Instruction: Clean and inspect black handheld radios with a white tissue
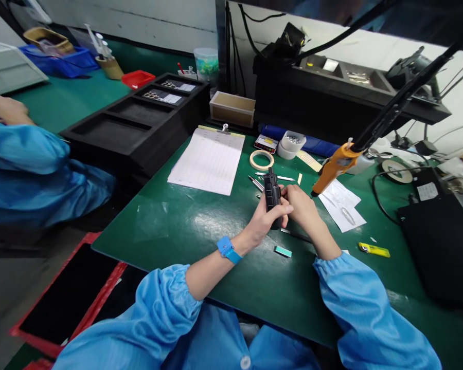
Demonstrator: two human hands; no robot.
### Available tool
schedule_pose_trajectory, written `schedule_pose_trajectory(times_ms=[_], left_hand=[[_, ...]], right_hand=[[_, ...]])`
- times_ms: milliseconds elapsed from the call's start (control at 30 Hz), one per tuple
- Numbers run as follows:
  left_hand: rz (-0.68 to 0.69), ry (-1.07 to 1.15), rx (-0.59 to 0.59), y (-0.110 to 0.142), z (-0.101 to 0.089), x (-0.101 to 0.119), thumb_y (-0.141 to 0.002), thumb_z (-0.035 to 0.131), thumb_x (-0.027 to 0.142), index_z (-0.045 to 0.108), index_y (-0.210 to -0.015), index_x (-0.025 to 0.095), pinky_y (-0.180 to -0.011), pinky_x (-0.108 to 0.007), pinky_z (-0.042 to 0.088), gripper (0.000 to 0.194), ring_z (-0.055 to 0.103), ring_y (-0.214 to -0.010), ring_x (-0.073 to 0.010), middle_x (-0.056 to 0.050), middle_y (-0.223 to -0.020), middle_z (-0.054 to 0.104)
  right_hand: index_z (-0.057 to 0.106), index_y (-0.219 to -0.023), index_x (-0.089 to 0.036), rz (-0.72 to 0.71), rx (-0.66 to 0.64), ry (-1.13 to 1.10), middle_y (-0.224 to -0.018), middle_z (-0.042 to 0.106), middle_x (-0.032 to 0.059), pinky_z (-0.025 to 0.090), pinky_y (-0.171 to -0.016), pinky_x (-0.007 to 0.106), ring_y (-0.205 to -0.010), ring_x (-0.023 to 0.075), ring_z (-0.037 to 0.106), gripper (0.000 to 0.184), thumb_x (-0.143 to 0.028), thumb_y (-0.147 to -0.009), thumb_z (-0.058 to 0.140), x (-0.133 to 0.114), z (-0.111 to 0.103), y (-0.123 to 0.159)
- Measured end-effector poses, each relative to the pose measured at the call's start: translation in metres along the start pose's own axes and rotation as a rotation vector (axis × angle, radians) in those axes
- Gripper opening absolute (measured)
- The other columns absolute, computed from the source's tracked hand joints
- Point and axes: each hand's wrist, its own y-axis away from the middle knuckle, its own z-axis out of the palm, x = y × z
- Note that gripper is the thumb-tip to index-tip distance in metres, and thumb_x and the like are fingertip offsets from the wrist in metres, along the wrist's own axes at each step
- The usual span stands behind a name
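A black handheld radio (pixel 272 194) is held upright over the green table, with my left hand (pixel 263 218) wrapped round its lower part. Pressed against its right side is my right hand (pixel 299 203), fingers curled in; whatever they pinch is hidden behind the radio and the knuckles. A blue wrist strap (pixel 229 250) circles my left wrist. Just below the hands lie a small teal-and-white block (pixel 283 251) and a thin dark strip (pixel 296 235). Behind the radio are a white pen (pixel 281 177) and metal tweezers-like tools (pixel 256 183).
An orange electric screwdriver (pixel 335 165) hangs on the right, close to my right hand. A clipboard (pixel 208 159), a tape roll (pixel 261 160) and a yellow cutter (pixel 374 250) lie on the green table (pixel 193 231). A black tray (pixel 127 128) borders the left, beside another person's sleeve (pixel 27 169).
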Motion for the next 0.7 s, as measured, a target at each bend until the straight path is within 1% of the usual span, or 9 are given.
schedule_pose_trajectory(times_ms=[67, 167, 233, 333, 400, 467, 533, 633, 700], left_hand=[[-0.024, -0.003, -0.026, 0.003, 0.000, -0.002, -0.064, 0.091, 0.037, 0.056, -0.122, 0.025, -0.069, -0.031, 0.048, 0.069, 0.059, -0.058, -0.0107, 0.011, -0.082, 0.064], [-0.063, -0.028, -0.055, 0.005, 0.000, -0.006, -0.066, 0.089, 0.032, 0.052, -0.126, 0.027, -0.075, -0.032, 0.050, 0.071, 0.061, -0.067, -0.0116, 0.011, -0.087, 0.061], [-0.084, -0.058, -0.069, 0.005, -0.002, -0.009, -0.067, 0.091, 0.031, 0.051, -0.126, 0.027, -0.078, -0.032, 0.050, 0.072, 0.061, -0.072, -0.0116, 0.010, -0.089, 0.059], [-0.112, -0.112, -0.081, 0.006, -0.003, -0.012, -0.068, 0.095, 0.030, 0.052, -0.128, 0.027, -0.083, -0.033, 0.051, 0.074, 0.060, -0.079, -0.0123, 0.009, -0.094, 0.058], [-0.135, -0.144, -0.097, 0.008, -0.004, -0.013, -0.068, 0.098, 0.028, 0.052, -0.134, 0.026, -0.085, -0.034, 0.052, 0.080, 0.062, -0.083, -0.0138, 0.008, -0.097, 0.058], [-0.169, -0.169, -0.126, 0.011, -0.004, -0.013, -0.067, 0.102, 0.027, 0.052, -0.141, 0.026, -0.085, -0.036, 0.053, 0.089, 0.063, -0.084, -0.0155, 0.008, -0.097, 0.059], [-0.209, -0.188, -0.171, 0.015, -0.003, -0.013, -0.066, 0.104, 0.025, 0.051, -0.144, 0.026, -0.082, -0.036, 0.053, 0.094, 0.063, -0.083, -0.0161, 0.007, -0.098, 0.061], [-0.269, -0.198, -0.251, 0.021, 0.002, -0.014, -0.066, 0.102, 0.024, 0.056, -0.132, 0.027, -0.080, -0.034, 0.052, 0.080, 0.061, -0.084, -0.0159, 0.006, -0.097, 0.063], [-0.320, -0.190, -0.309, 0.025, 0.005, -0.015, -0.068, 0.098, 0.025, 0.058, -0.121, 0.026, -0.078, -0.033, 0.050, 0.067, 0.060, -0.080, -0.0154, 0.006, -0.091, 0.064]], right_hand=[[0.075, -0.131, -0.018, 0.005, 0.002, -0.025, -0.132, 0.077, 0.0103, 0.068, -0.102, 0.048, -0.116, 0.0257, 0.077, 0.034, -0.045, -0.113, 0.078, 0.002, 0.001, 0.000], [0.076, -0.129, -0.017, 0.028, 0.041, -0.101, -0.127, 0.078, 0.0091, 0.069, -0.098, 0.046, -0.110, 0.0241, 0.078, 0.033, -0.045, -0.113, 0.079, 0.007, 0.002, 0.004], [0.076, -0.124, -0.017, 0.039, 0.109, -0.180, -0.118, 0.079, 0.0069, 0.069, -0.095, 0.043, -0.103, 0.0217, 0.078, 0.031, -0.045, -0.113, 0.078, 0.015, 0.000, 0.012], [0.077, -0.109, -0.017, 0.037, 0.281, -0.333, -0.098, 0.078, 0.0035, 0.067, -0.085, 0.039, -0.086, 0.0192, 0.076, 0.033, -0.049, -0.112, 0.077, 0.031, -0.012, 0.032], [0.077, -0.099, -0.018, 0.031, 0.427, -0.440, -0.086, 0.077, 0.0043, 0.065, -0.078, 0.038, -0.077, 0.0206, 0.075, 0.044, -0.061, -0.109, 0.076, 0.044, -0.024, 0.052], [0.078, -0.095, -0.020, 0.031, 0.583, -0.531, -0.085, 0.078, 0.0069, 0.063, -0.073, 0.039, -0.075, 0.0231, 0.075, 0.054, -0.074, -0.100, 0.078, 0.056, -0.038, 0.075], [0.078, -0.093, -0.022, 0.046, 0.747, -0.593, -0.085, 0.078, 0.0071, 0.063, -0.069, 0.039, -0.074, 0.0236, 0.074, 0.058, -0.079, -0.092, 0.084, 0.067, -0.050, 0.101], [0.071, -0.092, -0.025, 0.068, 0.953, -0.657, -0.085, 0.076, 0.0050, 0.065, -0.069, 0.040, -0.073, 0.0236, 0.074, 0.058, -0.081, -0.091, 0.085, 0.082, -0.063, 0.144], [0.064, -0.093, -0.027, 0.072, 0.958, -0.671, -0.084, 0.077, 0.0042, 0.068, -0.068, 0.042, -0.070, 0.0241, 0.076, 0.054, -0.079, -0.101, 0.077, 0.092, -0.066, 0.172]])
